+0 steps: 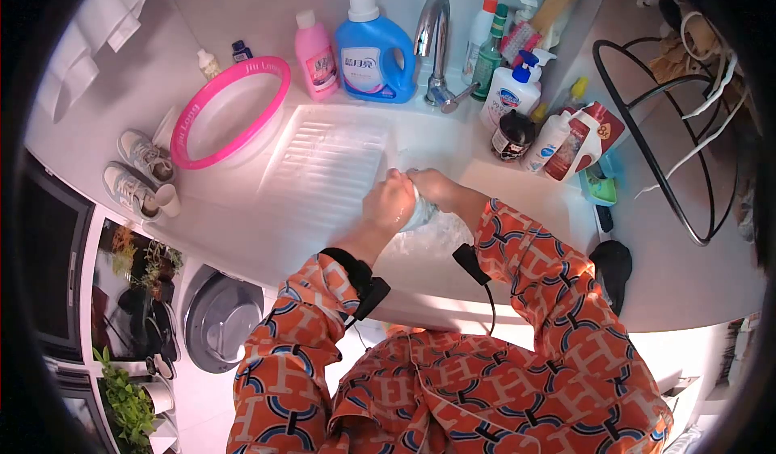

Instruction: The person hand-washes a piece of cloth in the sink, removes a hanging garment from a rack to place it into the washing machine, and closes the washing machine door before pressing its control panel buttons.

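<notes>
Clenched close together, a person's left hand (388, 203) and right hand (436, 186) grip a pale, wet-looking bundle (419, 213), apparently cloth, over a white sink (537, 208). The bundle sits between the two hands, its upper part hidden by the curled fingers and its visible part bulging just below the right hand, on the near side of the grip. Foamy water (428, 252) lies directly beneath it; whether the bundle's lower edge touches the surface cannot be told. Immediately left of the grip slopes a ribbed washboard (327, 155). Beyond the hands, a chrome faucet (437, 46) arches over the back of the sink, with a blue detergent jug (380, 62) and a pink bottle (316, 60) to its left. Farther left of the grip stands a tub with a pink rim (184, 124). Right of and beyond the grip, a dark jar (512, 135) stands among pump bottles. Nearer the wearer, patterned orange sleeves (301, 325) run back from both wrists, a black band (347, 268) circling the left.
</notes>
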Motion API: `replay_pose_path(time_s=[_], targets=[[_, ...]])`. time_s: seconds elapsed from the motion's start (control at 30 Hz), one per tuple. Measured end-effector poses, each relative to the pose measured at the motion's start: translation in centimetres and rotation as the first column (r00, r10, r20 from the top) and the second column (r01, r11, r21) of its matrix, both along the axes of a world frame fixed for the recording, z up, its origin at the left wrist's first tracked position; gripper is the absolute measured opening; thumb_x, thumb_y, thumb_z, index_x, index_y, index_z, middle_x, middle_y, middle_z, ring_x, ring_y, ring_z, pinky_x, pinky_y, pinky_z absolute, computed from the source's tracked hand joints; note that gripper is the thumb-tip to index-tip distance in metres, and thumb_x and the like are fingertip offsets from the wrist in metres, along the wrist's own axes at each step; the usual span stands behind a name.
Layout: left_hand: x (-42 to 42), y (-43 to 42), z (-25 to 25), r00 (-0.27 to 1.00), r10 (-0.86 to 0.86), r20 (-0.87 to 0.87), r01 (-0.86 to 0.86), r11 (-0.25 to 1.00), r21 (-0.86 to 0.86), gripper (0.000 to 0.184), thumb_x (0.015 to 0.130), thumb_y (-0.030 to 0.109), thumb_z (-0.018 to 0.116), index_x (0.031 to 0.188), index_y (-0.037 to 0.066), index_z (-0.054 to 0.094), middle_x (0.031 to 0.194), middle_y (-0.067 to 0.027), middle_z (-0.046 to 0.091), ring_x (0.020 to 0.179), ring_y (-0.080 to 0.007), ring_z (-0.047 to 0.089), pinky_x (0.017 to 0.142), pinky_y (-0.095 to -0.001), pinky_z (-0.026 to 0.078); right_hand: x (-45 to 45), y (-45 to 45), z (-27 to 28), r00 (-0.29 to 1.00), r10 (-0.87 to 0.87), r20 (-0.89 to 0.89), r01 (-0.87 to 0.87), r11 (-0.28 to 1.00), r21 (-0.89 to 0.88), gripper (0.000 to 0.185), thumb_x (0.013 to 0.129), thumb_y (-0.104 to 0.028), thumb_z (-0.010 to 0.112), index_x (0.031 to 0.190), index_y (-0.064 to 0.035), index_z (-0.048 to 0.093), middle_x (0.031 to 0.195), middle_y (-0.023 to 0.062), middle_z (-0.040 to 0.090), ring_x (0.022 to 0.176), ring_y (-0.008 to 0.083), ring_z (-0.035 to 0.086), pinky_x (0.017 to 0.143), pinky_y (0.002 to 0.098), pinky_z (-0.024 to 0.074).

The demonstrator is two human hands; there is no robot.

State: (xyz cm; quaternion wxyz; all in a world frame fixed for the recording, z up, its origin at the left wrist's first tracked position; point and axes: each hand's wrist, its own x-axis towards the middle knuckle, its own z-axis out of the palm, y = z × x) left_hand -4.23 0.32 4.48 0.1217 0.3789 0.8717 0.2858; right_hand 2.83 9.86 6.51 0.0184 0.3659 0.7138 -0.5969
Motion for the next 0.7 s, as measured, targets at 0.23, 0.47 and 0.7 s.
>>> replay_pose_path(time_s=[0.23, 0.47, 0.7], targets=[[-4.9, -2.7, 3.2, 0.959, 0.28, 0.045, -0.283, 0.937, 0.205, 0.048, 0.087, 0.039, 0.042, 0.116, 0.001, 0.05, 0.1, -0.0264, 0.06, 0.098, -0.0414, 0.056, 0.085, -0.0461, 0.043, -3.9, 6.2, 4.4, 0.99, -0.053, 0.134, -0.096, 0.454, 0.886, 0.056, 0.085, -0.041, 0.051, 0.117, 0.0056, 0.048, 0.115, 0.0246, 0.053, 0.112, 0.0372, 0.048, 0.094, 0.0442, 0.0391], [-9.0, -10.3, 4.6, 0.899, 0.427, 0.094, -0.431, 0.826, 0.363, 0.048, 0.085, 0.037, 0.051, 0.11, -0.004, 0.051, 0.102, -0.0249, 0.059, 0.096, -0.0368, 0.057, 0.083, -0.0409, 0.043, -5.0, 14.9, 1.4, 0.807, -0.275, 0.522, -0.552, -0.04, 0.833, 0.039, 0.083, -0.029, 0.055, 0.104, 0.0028, 0.06, 0.111, 0.0206, 0.055, 0.11, 0.0367, 0.048, 0.083, 0.0439, 0.0466], [-12.0, -15.7, 1.5, 0.804, 0.523, 0.283, -0.593, 0.683, 0.425, 0.054, 0.086, 0.036, 0.051, 0.116, -0.009, 0.047, 0.109, -0.0222, 0.056, 0.1, -0.0297, 0.055, 0.087, -0.0366, 0.041, -5.6, 14.9, 1.4, 0.769, -0.324, 0.552, -0.551, 0.103, 0.828, 0.036, 0.085, -0.03, 0.053, 0.1, 0.0004, 0.064, 0.108, 0.0188, 0.058, 0.105, 0.0343, 0.052, 0.071, 0.043, 0.0514]])
